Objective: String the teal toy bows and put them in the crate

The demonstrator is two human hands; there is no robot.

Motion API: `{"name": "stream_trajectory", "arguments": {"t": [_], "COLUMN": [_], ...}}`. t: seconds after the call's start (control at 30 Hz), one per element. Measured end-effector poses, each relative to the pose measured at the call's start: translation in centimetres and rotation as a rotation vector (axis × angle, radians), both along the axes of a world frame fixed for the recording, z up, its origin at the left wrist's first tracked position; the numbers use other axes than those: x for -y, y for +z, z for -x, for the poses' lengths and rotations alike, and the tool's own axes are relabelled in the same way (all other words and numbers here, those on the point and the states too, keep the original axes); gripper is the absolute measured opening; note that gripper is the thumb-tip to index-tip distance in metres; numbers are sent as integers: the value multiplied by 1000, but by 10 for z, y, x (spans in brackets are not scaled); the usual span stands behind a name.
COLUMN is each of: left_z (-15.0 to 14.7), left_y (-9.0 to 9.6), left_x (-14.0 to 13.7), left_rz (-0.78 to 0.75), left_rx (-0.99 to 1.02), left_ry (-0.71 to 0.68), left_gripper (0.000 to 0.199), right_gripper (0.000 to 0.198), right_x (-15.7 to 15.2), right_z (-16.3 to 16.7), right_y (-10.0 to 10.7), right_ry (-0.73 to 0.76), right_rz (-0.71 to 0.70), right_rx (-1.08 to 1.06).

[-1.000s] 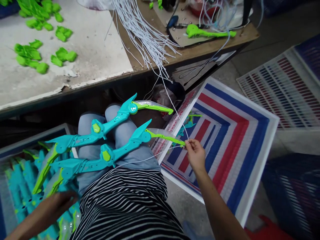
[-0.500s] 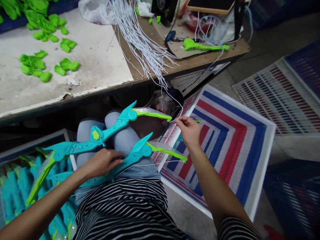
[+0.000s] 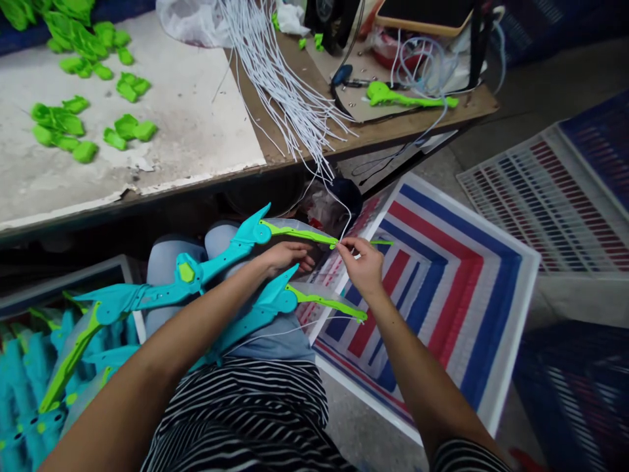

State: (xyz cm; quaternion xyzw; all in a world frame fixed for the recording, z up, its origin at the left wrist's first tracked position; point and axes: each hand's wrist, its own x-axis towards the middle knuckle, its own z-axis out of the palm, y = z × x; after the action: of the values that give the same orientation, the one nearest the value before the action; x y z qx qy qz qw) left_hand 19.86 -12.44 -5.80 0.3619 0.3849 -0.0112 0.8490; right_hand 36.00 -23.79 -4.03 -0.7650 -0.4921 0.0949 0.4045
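Across my lap lie two toy bows with turquoise bodies and lime-green limb tips. My right hand [image 3: 362, 262] pinches a white cord [image 3: 350, 213] at the tip of the farther toy bow [image 3: 221, 257]; whether the cord passes through the tip's hole is too small to tell. My left hand [image 3: 289, 257] is between the two bows' right limbs, its fingers stretched toward that tip, holding nothing visible. The nearer toy bow [image 3: 268, 308] has a white string from its green tip, and my left forearm covers part of it.
A bundle of white cords [image 3: 280, 85] hangs over the workbench edge [image 3: 196, 172]. Green plastic parts [image 3: 59, 121] lie on the bench. At my right stands a striped crate [image 3: 457, 314]; a crate of turquoise bows [image 3: 29, 373] is at my left.
My left hand has moved right and forward, from the nearer bow's body toward the farther bow's tip. My right hand has shifted slightly left and down, bringing the cord to the tip.
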Motion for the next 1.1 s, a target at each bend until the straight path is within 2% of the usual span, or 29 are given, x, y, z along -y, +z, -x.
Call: {"name": "stream_trajectory", "arguments": {"t": [0.13, 0.23, 0.33, 0.4, 0.47, 0.53, 0.6, 0.7, 0.77, 0.9, 1.0, 1.07, 1.1], "left_z": [-30, -48, -50, -38, -14, 20, 62, 130, 174, 245, 280, 291, 293], "left_y": [-14, -24, -25, -18, -5, 13, 35, 71, 92, 125, 138, 140, 139], "left_x": [-1, 1, 2, 0, -3, -6, -8, -7, -5, 5, 14, 21, 24], "left_rz": [165, 166, 116, 36, -111, -279, -373, -348, -338, -386, -423, -432, -430], "left_rx": [119, 149, 154, 108, 35, 3, 25, 25, -4, -47, -76, -43, -27], "left_ry": [-131, -141, -169, -186, -165, -113, -47, 115, 292, 877, 1249, 1369, 1380], "left_gripper": [17, 10, 12, 11, 12, 13, 16, 20, 20, 25, 22, 25, 26], "right_gripper": [17, 16, 17, 20, 30, 43, 50, 55, 56, 58, 57, 57, 56], "right_x": [0, 0, 2, 5, 9, 13, 16, 17, 17, 15, 13, 12, 11], "right_z": [0, -2, -4, -3, -2, -1, 0, 1, 1, 0, -2, -5, -7], "right_y": [-11, -18, -21, -21, -22, -23, -25, -26, -25, -25, -30, -32, -31], "right_ry": [37, 86, 125, 120, 93, 71, 62, 50, 49, 55, 68, 91, 106], "right_rz": [-36, -5, 17, 22, 17, 12, 12, 8, 16, 48, 51, 62, 72], "right_rx": [3, -78, -94, -78, -74, -78, -75, -62, -59, -43, -4, 20, 33]}}
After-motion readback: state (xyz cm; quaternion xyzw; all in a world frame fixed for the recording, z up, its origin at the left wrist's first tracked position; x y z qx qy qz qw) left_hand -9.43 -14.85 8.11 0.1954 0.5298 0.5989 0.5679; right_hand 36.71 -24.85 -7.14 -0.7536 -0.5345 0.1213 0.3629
